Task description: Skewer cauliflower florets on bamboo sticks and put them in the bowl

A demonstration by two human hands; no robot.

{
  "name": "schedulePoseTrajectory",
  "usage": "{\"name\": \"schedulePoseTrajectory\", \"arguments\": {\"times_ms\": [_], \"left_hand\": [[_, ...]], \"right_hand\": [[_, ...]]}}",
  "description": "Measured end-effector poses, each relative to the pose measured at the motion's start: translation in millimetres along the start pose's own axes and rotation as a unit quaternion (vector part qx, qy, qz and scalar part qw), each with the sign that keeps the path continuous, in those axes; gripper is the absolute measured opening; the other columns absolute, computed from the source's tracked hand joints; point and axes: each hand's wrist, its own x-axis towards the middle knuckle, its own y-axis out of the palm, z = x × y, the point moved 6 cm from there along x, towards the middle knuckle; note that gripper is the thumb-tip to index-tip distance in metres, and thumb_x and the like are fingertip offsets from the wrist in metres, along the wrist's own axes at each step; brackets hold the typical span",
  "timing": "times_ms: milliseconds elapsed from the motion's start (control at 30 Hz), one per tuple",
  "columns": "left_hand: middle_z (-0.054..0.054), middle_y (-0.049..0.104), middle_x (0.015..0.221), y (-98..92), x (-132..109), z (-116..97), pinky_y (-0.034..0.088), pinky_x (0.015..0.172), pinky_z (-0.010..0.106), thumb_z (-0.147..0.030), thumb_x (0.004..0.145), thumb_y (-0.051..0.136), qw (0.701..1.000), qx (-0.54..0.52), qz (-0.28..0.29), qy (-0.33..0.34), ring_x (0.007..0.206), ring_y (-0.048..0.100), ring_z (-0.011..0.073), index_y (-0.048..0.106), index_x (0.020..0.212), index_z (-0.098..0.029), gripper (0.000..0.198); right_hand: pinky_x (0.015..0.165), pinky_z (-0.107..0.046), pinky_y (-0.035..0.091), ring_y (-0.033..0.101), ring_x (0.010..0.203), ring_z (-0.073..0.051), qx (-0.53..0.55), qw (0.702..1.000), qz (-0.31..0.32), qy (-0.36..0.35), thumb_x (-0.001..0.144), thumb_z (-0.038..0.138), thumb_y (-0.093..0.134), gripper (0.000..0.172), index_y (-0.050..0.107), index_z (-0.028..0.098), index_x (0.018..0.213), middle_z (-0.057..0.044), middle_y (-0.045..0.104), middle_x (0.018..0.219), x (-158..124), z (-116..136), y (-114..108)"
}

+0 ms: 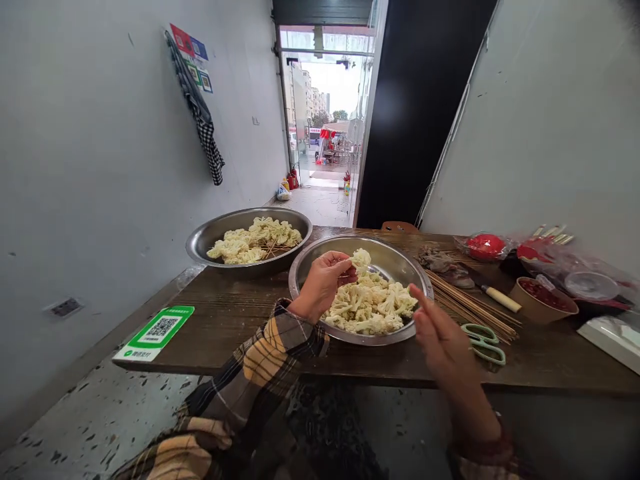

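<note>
My left hand (pixel 327 280) is closed in a pinch on a small cauliflower floret (pixel 361 257), held above the near steel basin (pixel 300 267). More cut cauliflower (pixel 373 307) lies in that basin. By the basin's right rim is my right hand (pixel 447 343), its index finger stretched forward and the others curled in. Whatever may be between its fingers is too thin or hidden to make out. Bamboo skewers (pixel 473 303) lie in a loose bundle on the table to the right, with pale green scissors (pixel 484 343) beside my right hand.
A second steel basin (pixel 200 247) at the back left holds cauliflower on skewers (pixel 255 240). A knife (pixel 503 299), a paper bowl of red contents (pixel 545 300) and plastic-wrapped red items (pixel 486 247) stand at right. A green QR-code card (pixel 157 330) lies at the left edge.
</note>
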Motion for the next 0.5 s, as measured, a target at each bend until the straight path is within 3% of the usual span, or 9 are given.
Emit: {"name": "schedulePoseTrajectory", "arguments": {"times_ms": [100,200,367,500], "left_hand": [[-0.001,0.061,0.064,-14.4,-9,-1,0.05,0.062,0.028,-0.023,0.062,0.076,0.999,-0.019,-0.043,0.017,0.057,0.06,0.0114,0.058,0.085,-0.013,0.031],[-0.001,0.061,0.062,-27.2,-12,4,0.05,0.062,0.027,-0.02,0.06,0.076,0.995,-0.055,-0.077,0.015,0.055,0.059,0.0106,0.061,0.089,-0.011,0.033],[0.002,0.063,0.061,-37.0,-11,15,0.048,0.058,0.025,-0.017,0.061,0.073,0.988,-0.121,-0.098,-0.013,0.056,0.059,0.0112,0.06,0.08,-0.012,0.024],[0.004,0.065,0.064,-36.6,-11,16,0.047,0.056,0.025,-0.017,0.063,0.071,0.985,-0.148,-0.085,-0.02,0.056,0.059,0.0116,0.058,0.077,-0.013,0.019]], "right_hand": [[0.095,-0.037,0.047,0.055,0.118,-0.023,-0.086,0.983,0.124,-0.103,0.097,0.031,0.037,0.047,0.041,0.023,0.142,-0.008,0.055,0.134,0,36,43],[0.091,-0.034,0.049,0.058,0.115,-0.022,-0.128,0.957,0.209,-0.155,0.098,0.029,0.032,0.047,0.036,0.023,0.144,-0.008,0.055,0.134,3,50,79],[0.072,-0.034,0.051,0.068,0.081,-0.022,-0.196,0.942,0.224,-0.152,0.099,0.029,0.028,0.036,0.051,0.019,0.124,-0.009,0.07,0.094,26,43,106],[0.074,-0.034,0.05,0.067,0.081,-0.022,-0.219,0.932,0.235,-0.17,0.098,0.026,0.03,0.032,0.058,0.019,0.109,-0.009,0.07,0.092,42,38,115]]}}
